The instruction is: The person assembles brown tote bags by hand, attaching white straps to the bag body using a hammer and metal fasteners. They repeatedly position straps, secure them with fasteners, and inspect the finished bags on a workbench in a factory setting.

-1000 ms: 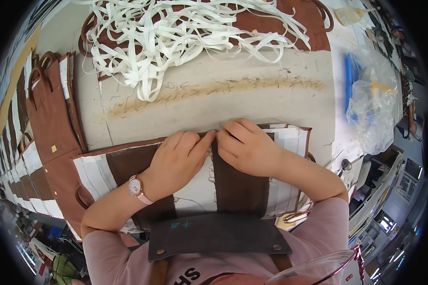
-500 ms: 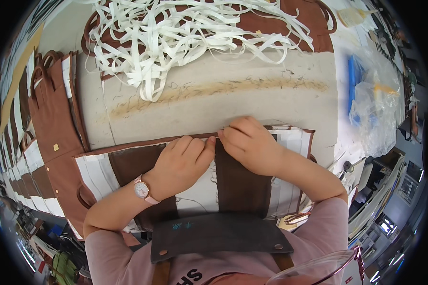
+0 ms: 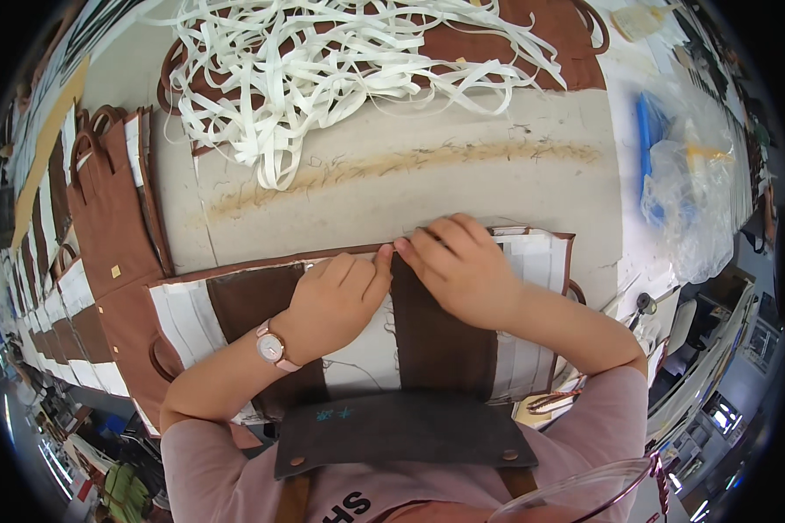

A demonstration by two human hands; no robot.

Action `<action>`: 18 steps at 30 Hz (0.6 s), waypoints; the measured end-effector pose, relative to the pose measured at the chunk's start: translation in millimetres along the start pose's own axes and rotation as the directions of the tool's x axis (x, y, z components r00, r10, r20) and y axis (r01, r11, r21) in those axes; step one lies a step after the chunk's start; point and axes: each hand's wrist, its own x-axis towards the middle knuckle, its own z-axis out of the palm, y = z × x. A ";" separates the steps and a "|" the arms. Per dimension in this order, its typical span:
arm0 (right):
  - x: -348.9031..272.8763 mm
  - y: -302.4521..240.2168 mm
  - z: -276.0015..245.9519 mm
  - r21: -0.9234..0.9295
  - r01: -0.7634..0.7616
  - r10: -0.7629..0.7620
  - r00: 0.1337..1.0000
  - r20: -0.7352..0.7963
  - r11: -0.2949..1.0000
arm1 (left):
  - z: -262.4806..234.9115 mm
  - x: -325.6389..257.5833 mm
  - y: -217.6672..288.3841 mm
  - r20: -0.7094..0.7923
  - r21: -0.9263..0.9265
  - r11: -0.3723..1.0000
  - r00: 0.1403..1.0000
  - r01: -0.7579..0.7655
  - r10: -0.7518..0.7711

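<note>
In front of me lies a wide bag panel with dark brown and white stripes and a reddish-brown edge along its far side. My left hand, with a watch on the wrist, has its fingers curled and pinches that far edge near the middle. Right beside it, my right hand pinches the same edge, thumb and fingertips close to the left thumb. The fingertips hide the exact spot of edge between them.
A tangled heap of white tape lies on brown bag pieces at the far side. Brown bags with handles stack at the left. Clear plastic wrap and a blue item sit at the right.
Both hands remain at the same stretch of edge, with slight finger shifts. The left fingers look more curled, and the view has tilted a little.
</note>
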 end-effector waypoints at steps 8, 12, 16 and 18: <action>-17.9 15.0 -16.0 0.248 -0.378 0.379 0.924 0.046 0.892 | -2.1 7.8 -0.5 -0.058 -0.050 0.996 0.996 -0.069 0.066; -13.8 13.4 -14.7 0.263 -0.381 0.380 0.923 0.056 0.886 | -3.0 9.8 2.6 0.018 -0.109 0.994 0.999 -0.027 0.029; -13.6 13.2 -13.2 0.267 -0.392 0.390 0.919 0.064 0.881 | -1.5 11.2 5.0 0.064 -0.134 0.991 0.998 0.017 -0.008; -11.7 10.5 -12.9 0.276 -0.412 0.412 0.909 0.063 0.868 | -1.5 12.5 5.8 0.068 -0.141 0.990 0.998 0.028 -0.019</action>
